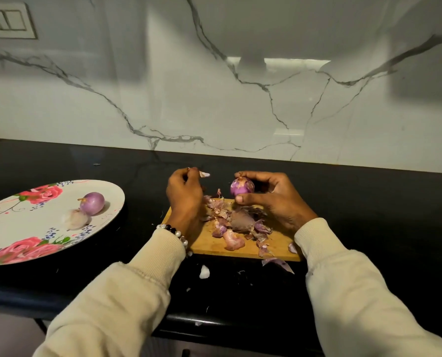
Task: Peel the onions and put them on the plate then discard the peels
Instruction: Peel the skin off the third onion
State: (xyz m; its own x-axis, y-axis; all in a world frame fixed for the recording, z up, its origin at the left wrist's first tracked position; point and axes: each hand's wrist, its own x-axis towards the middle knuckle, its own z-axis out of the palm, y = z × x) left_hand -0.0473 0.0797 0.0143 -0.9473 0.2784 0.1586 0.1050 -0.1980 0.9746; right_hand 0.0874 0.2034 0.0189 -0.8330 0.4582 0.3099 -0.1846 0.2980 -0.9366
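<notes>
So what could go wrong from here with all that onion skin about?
Peels already spill off the board onto the counter, some near its front edge, so bits may drop to the floor or get missed at cleanup. The right hand holds the onion only by its fingertips, so it might slip. The left hand pinches a peel scrap that could fall astray.
</notes>
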